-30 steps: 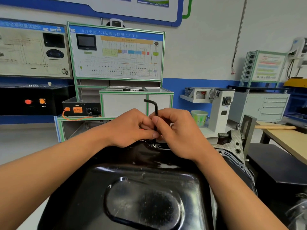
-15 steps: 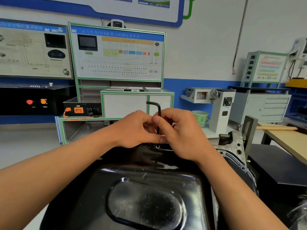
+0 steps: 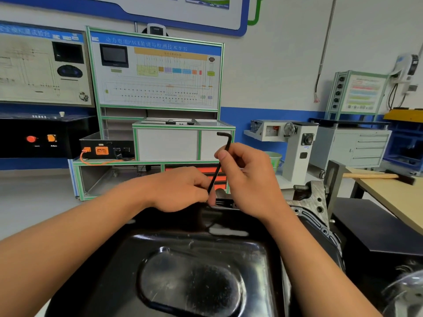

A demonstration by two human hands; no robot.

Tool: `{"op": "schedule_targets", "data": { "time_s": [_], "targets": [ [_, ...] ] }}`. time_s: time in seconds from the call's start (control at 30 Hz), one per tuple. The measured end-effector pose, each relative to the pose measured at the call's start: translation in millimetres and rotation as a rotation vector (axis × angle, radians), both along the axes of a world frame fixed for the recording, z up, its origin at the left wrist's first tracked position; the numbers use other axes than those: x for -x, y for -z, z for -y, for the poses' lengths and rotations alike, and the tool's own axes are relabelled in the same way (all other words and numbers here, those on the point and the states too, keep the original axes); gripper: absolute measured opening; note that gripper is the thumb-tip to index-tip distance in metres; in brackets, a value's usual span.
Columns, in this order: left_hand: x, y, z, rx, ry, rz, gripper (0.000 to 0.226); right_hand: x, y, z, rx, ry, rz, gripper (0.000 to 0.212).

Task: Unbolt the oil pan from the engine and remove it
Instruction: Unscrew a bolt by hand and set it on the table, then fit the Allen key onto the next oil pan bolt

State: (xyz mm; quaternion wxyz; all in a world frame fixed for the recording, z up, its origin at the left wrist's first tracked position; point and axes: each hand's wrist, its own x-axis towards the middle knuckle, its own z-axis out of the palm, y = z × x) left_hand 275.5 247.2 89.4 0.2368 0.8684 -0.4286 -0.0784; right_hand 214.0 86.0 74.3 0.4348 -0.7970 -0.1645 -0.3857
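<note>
A glossy black oil pan fills the lower middle, bottom side up on the engine. A black L-shaped hex key leans to the right over the pan's far flange, its short arm pointing left at the top. My right hand pinches the key's upper shaft. My left hand closes its fingertips around the key's lower end at the flange. The key's tip and any bolt under it are hidden by my left fingers.
A grey metal engine stand bracket rises right of the engine. A wooden bench with a hammer stands at the right. A green-framed training cabinet and a grey tool cabinet line the far wall.
The hex key has tilted from upright to leaning right, and my right hand has risen along its shaft. My left hand has dropped to the key's lower end.
</note>
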Motion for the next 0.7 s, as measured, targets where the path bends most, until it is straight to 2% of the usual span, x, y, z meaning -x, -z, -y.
{"op": "schedule_targets", "data": {
  "time_s": [0.13,0.23,0.4,0.53,0.7],
  "targets": [
    [5,-5,-8,0.071,0.063,0.021,0.019,7,-7,-1,-0.230,0.028,0.012,0.032],
    [10,-15,-7,0.075,0.067,-0.039,0.013,20,-14,4,-0.202,0.052,0.000,0.035],
    [27,-27,20,0.121,0.075,-0.212,0.027,53,-28,40,-0.220,0.095,-0.014,0.035],
    [56,-29,73,0.260,0.125,-0.371,0.029,91,-41,88,-0.217,0.207,-0.022,0.041],
    [112,-27,192,0.443,0.208,-0.542,0.025,164,-51,175,-0.136,0.444,-0.234,0.033]
  ]
}}
